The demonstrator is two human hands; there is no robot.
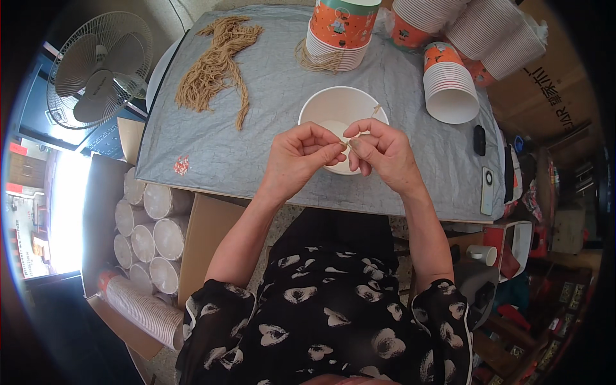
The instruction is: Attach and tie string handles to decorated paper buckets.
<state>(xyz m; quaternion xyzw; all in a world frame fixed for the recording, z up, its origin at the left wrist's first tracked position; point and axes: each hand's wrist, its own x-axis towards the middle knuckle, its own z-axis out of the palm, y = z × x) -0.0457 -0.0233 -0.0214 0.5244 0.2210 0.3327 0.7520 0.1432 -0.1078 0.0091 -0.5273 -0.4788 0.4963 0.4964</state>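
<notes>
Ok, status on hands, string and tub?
Left hand pinching brown string; right hand at it, grip unclear. White paper tub below, partly hidden by hands.

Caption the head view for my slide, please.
Left hand and right hand pinch what looks like thin cord over a white tub; tan cords lie to the left.

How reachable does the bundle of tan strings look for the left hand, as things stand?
Probably yes: between the left hand and the bundle of tan strings only grey cloth shows, though that hand seems to pinch a small strand.
</notes>
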